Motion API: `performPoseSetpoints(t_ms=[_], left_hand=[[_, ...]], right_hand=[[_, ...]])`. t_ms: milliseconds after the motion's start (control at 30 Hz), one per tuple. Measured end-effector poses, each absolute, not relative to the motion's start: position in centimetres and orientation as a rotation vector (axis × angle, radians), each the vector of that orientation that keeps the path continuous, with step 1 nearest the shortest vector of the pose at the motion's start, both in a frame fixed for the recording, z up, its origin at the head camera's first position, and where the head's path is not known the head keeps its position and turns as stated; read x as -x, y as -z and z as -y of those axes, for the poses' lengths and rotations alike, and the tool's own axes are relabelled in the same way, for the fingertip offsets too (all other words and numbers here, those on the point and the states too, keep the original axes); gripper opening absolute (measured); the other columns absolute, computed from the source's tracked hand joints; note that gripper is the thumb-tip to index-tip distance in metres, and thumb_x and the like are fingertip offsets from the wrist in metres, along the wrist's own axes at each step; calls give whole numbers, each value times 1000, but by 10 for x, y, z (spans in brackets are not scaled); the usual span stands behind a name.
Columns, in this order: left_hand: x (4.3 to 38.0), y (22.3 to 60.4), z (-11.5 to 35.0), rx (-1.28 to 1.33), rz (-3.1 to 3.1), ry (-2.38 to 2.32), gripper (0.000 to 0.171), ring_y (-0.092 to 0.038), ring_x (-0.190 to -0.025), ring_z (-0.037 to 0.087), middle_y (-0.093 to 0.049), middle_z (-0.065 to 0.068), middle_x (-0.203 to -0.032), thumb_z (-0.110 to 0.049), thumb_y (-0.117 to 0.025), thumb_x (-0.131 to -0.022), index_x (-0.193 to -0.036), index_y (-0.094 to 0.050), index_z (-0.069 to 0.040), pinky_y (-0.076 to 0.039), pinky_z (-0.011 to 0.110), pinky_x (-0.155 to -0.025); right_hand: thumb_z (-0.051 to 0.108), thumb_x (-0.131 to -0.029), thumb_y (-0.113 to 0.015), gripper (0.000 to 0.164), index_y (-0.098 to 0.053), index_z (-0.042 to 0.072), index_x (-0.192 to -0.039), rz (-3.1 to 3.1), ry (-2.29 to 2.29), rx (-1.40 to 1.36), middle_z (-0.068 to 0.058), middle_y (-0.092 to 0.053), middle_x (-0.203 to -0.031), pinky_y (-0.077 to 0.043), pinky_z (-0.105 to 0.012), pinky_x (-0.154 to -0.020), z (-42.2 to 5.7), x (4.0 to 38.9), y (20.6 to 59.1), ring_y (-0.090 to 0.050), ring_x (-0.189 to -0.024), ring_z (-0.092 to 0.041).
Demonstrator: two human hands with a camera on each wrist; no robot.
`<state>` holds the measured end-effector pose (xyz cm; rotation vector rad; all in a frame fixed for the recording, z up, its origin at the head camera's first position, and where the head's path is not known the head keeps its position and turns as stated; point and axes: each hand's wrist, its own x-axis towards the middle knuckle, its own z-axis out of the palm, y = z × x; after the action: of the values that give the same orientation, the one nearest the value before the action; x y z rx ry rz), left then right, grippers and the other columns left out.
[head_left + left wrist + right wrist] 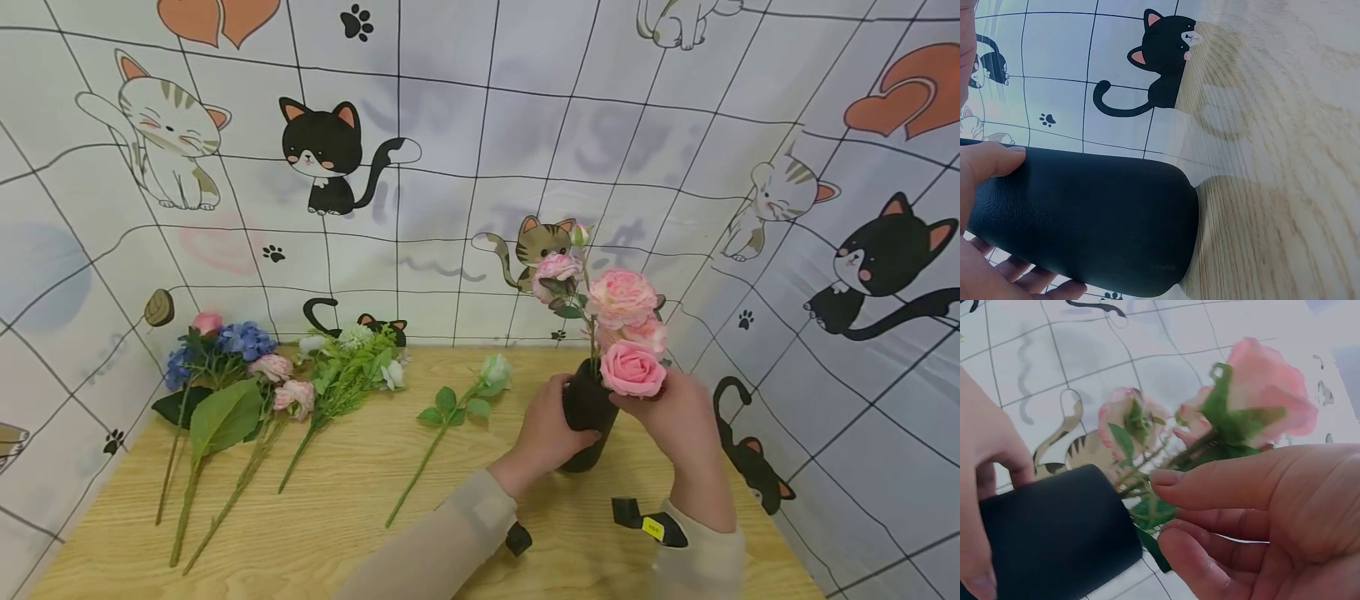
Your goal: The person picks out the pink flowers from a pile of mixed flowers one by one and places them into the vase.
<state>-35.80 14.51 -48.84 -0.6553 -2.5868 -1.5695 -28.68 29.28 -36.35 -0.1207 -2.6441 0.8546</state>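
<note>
A black vase (pixel 588 414) stands slightly tilted on the wooden table, held round its side by my left hand (pixel 545 429). In the left wrist view, my thumb lies along one side of the vase (pixel 1097 215) and my fingers wrap round the other. Several pink artificial roses (pixel 632 367) rise from its mouth. My right hand (pixel 678 414) is beside the mouth, under the lowest rose. Seen from the right wrist, the thumb of that hand (pixel 1241 506) touches or nearly touches the stems (pixel 1141 478), with the fingers loosely bent and no stem plainly between them.
A white rose stem (pixel 427 462) lies left of the vase. Farther left are a green spray with white flowers (pixel 330 392), a blue hydrangea (pixel 246 340) and small pink flowers (pixel 295 398). Cat-printed cloth (pixel 442 167) hangs behind and beside the table (pixel 322 533).
</note>
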Motion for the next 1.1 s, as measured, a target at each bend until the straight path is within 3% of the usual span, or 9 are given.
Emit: performPoseSetpoints(t_ms=[100, 233, 333, 433, 600, 733, 867, 1033, 1100], left_hand=[[359, 489, -145, 653, 2580, 1574, 86, -61, -131, 23, -60, 7, -145, -32, -91, -84, -154, -45, -15, -52, 44, -111], [359, 490, -145, 648, 2575, 1587, 85, -61, -131, 23, -60, 6, -146, -31, -91, -83, -154, -45, -16, -52, 44, -112], [360, 491, -145, 655, 2570, 1586, 85, -61, -132, 23, -60, 6, -146, -33, -91, -84, -154, -45, -16, -52, 44, -112], [360, 494, -145, 670, 2566, 1577, 85, -61, -132, 22, -60, 5, -146, -35, -90, -84, -154, -45, -17, -52, 44, -112], [361, 496, -144, 688, 2563, 1580, 85, -60, -132, 23, -60, 5, -147, -36, -90, -85, -154, -44, -17, -52, 44, -111], [362, 496, -143, 690, 2564, 1579, 85, -60, -134, 23, -59, 5, -148, -36, -89, -86, -155, -43, -18, -52, 44, -112], [362, 495, -143, 696, 2574, 1571, 86, -60, -135, 24, -59, 5, -149, -36, -89, -87, -156, -43, -17, -52, 44, -113], [360, 495, -142, 706, 2577, 1562, 86, -60, -135, 25, -59, 6, -149, -36, -89, -87, -157, -42, -16, -52, 45, -112], [360, 494, -141, 711, 2573, 1552, 86, -60, -134, 25, -59, 7, -148, -35, -89, -87, -156, -43, -15, -52, 46, -112]], right_hand=[[19, -88, -88, 53, -68, -3, -133, 2648, -905, 150, -29, -74, -117, -62, -46, -78, -297, 283, 360, -69, -99, -41], [17, -88, -88, 44, -64, -2, -120, 2643, -965, 174, -20, -64, -97, -49, -27, -65, -307, 283, 360, -57, -87, -28], [13, -88, -87, 39, -56, 0, -108, 2615, -1059, 159, -10, -50, -89, -42, -26, -61, -320, 288, 367, -46, -84, -21], [11, -89, -87, 41, -52, 2, -108, 2589, -1180, 158, -8, -44, -91, -41, -27, -61, -331, 294, 377, -43, -85, -18], [11, -91, -85, 64, -45, 1, -139, 2651, -1313, 102, -12, -52, -108, -50, -25, -68, -340, 304, 391, -49, -91, -19], [9, -89, -85, 94, -26, 3, -162, 2716, -1416, -39, -26, -51, -142, -59, -23, -81, -341, 312, 400, -61, -114, -38], [10, -88, -86, 101, -22, 3, -165, 2731, -1438, -106, -27, -39, -162, -58, -31, -99, -341, 318, 407, -49, -141, -48], [4, -82, -89, 101, -28, 4, -163, 2660, -1449, -193, -23, -41, -162, -41, -64, -118, -338, 324, 414, -41, -147, -42], [1, -79, -91, 101, -30, 3, -161, 2629, -1467, -256, -22, -42, -160, -36, -66, -121, -335, 326, 416, -41, -146, -37]])
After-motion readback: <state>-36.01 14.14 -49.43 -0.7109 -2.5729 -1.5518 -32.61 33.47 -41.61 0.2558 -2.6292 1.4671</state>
